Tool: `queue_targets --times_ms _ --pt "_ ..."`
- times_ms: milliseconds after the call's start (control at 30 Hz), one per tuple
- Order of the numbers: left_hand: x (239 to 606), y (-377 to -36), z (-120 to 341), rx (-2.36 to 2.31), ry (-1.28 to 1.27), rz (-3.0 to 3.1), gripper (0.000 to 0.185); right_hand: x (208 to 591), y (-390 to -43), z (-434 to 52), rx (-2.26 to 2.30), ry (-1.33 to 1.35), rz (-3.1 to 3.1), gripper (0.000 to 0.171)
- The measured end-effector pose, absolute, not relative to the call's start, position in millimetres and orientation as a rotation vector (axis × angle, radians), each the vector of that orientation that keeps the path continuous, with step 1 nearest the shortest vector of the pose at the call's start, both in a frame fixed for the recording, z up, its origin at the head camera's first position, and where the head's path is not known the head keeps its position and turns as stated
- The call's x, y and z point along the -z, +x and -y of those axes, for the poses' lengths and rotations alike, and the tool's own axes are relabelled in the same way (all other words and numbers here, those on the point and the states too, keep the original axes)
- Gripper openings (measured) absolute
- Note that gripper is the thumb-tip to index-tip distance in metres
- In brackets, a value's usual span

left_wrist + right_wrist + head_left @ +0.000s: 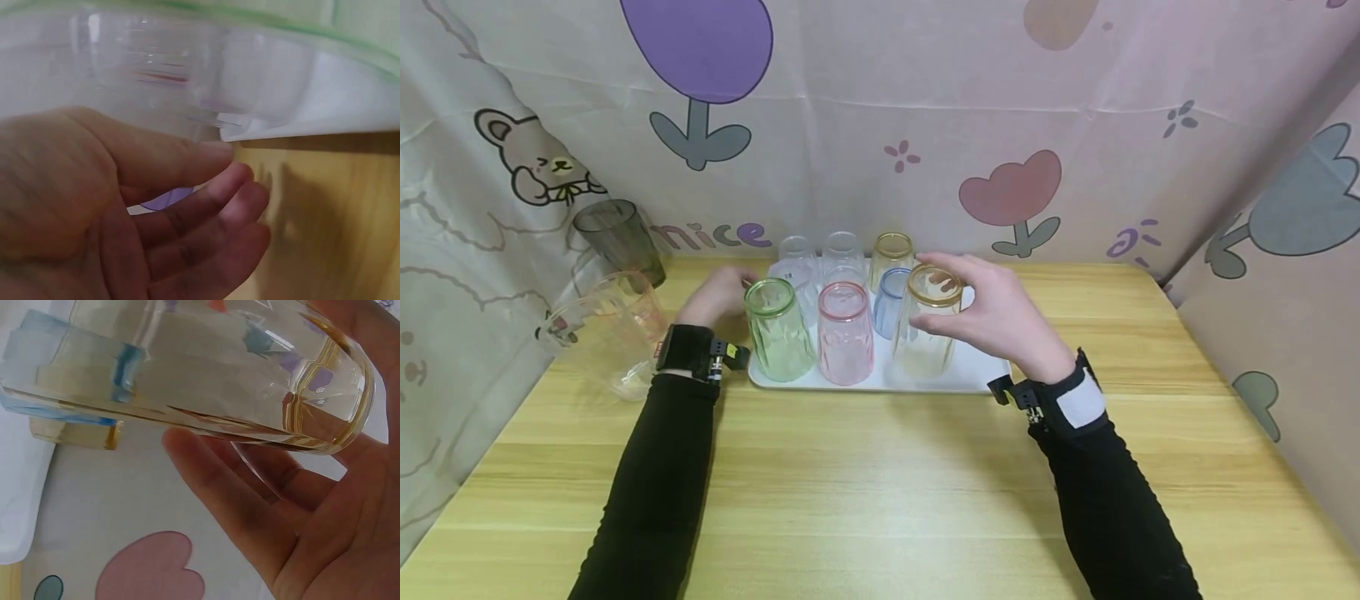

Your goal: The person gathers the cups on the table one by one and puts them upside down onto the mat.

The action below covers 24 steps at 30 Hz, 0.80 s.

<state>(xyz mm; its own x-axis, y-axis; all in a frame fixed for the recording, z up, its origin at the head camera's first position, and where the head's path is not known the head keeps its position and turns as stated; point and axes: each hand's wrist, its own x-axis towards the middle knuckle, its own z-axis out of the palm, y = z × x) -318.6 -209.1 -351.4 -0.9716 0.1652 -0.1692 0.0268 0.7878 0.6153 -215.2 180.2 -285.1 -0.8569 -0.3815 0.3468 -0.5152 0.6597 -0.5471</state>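
My right hand (pixel 1000 312) grips an upside-down amber-tinted glass (pixel 922 354), its thumb and fingers round the upper part. The glass stands at the front right of a white tray (pixel 985 377); whether its rim touches the tray I cannot tell. At the tray's left side, my left hand (pixel 718 293) hovers behind a green glass (pixel 781 337), fingers loosely bent with nothing visible between them. Beside the green glass stands a pink one (pixel 846 350). Further back are a blue glass (pixel 887 312), another amber glass (pixel 891 257) and several clear glasses (pixel 842 258).
Left of the tray, a smoky grey glass (pixel 625 242) leans by the curtain. Nearer lie transparent vessels (pixel 598 346), partly behind my left wrist. A printed curtain (pixel 865 75) closes off the back and sides of the wooden table (pixel 850 483).
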Motion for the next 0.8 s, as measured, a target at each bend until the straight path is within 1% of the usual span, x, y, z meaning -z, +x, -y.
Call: queue_targets --times_ms 200,467,800 --pt "359.4 -322.5 207.0 -0.915 0.22 -2.762 0.04 293.5 -221.8 -175.5 -0.969 0.708 2.749 0.076" --pt "360.6 -322.9 206.7 -0.913 0.24 -2.782 0.032 303.3 -229.4 -169.4 -0.967 0.743 2.753 0.075" --pt "361.5 -322.5 206.6 -0.94 0.215 -2.762 0.034 311.1 -233.0 -163.6 -0.994 0.763 2.779 0.074"
